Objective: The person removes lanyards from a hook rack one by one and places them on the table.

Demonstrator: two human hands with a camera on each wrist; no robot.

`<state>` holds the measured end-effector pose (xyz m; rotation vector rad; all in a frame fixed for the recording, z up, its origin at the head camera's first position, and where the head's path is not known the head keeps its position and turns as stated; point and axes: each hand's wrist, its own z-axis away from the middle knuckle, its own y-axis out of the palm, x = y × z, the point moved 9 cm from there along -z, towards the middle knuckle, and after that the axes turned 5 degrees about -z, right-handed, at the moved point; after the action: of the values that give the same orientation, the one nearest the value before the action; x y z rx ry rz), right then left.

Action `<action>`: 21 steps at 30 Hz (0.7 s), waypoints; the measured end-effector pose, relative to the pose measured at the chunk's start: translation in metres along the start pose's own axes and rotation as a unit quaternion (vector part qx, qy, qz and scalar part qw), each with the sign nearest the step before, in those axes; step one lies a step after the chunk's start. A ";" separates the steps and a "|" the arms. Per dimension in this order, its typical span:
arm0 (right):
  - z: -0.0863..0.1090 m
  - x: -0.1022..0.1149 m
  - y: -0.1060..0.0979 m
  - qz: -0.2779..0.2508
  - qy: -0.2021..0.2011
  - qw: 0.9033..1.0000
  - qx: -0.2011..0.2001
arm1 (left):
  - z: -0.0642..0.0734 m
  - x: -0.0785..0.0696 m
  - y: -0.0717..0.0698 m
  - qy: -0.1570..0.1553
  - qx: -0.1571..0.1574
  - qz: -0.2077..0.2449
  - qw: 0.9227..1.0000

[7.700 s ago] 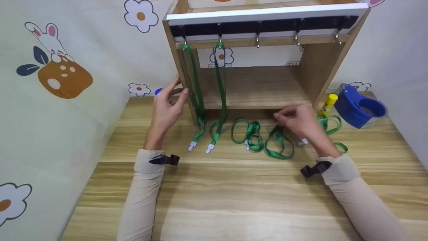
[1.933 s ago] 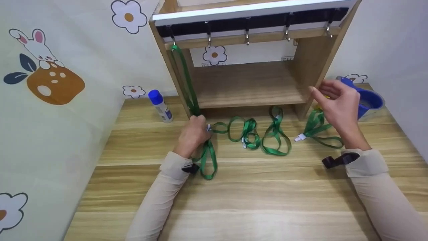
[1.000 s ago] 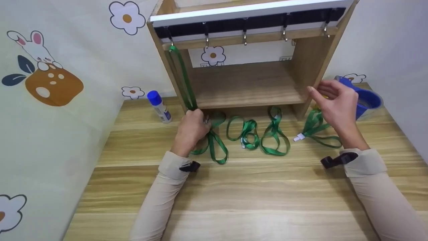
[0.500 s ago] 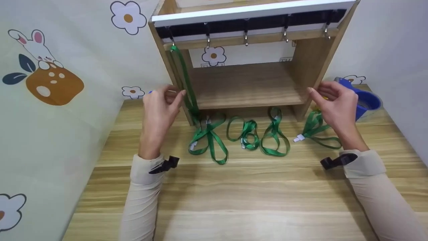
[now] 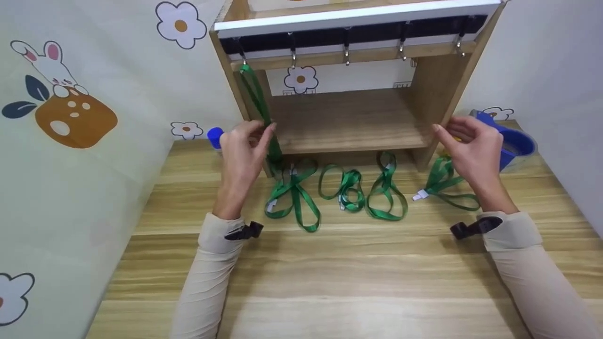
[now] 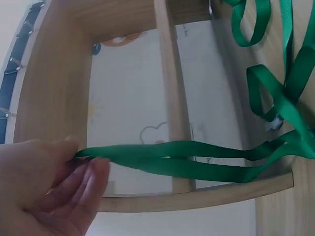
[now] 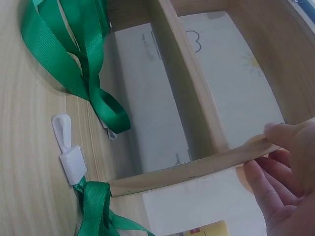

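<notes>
My left hand [image 5: 245, 153] pinches the green lanyard [image 5: 256, 94] hanging from the leftmost hook; in the left wrist view its two strands [image 6: 197, 147] run from thumb and fingertips toward the table. My right hand [image 5: 478, 153] holds the front edge of the right side panel [image 7: 206, 167] of the wooden shelf [image 5: 348, 122] between thumb and fingers. On the table below lie a loosely looped lanyard [image 5: 301, 200], a coiled lanyard [image 5: 351, 181], a twisted lanyard [image 5: 388, 193] and another lanyard [image 5: 443, 181] with a white clip [image 5: 420, 194] at the right.
Several metal hooks [image 5: 347, 54] line the shelf's front, all bare but the leftmost. A blue-capped glue stick [image 5: 215, 136] stands behind my left hand. A blue tape dispenser [image 5: 516, 141] and a yellow glue stick [image 7: 211, 229] are beside the right panel.
The lanyard from the second hook has come down to the table. My left hand let it go, rose to the left panel, then shifted right onto the hanging lanyard. My right hand stays on the panel.
</notes>
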<state>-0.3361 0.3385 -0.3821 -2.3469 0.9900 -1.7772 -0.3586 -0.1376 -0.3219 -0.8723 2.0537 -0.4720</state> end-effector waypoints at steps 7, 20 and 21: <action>0.001 0.000 -0.001 0.002 -0.007 1.000 -0.003 | -0.006 0.001 -0.025 0.022 -0.058 0.028 0.998; 0.001 0.001 0.001 -0.002 -0.016 1.000 0.002 | -0.026 0.000 -0.100 0.038 -0.083 -0.026 0.995; 0.001 0.001 0.000 -0.003 -0.015 1.000 0.001 | -0.026 0.002 -0.105 0.035 -0.085 -0.033 0.995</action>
<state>-0.3349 0.3380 -0.3814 -2.3698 0.9783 -1.7387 -0.3376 -0.2107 -0.2449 -1.0403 2.1588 -0.3720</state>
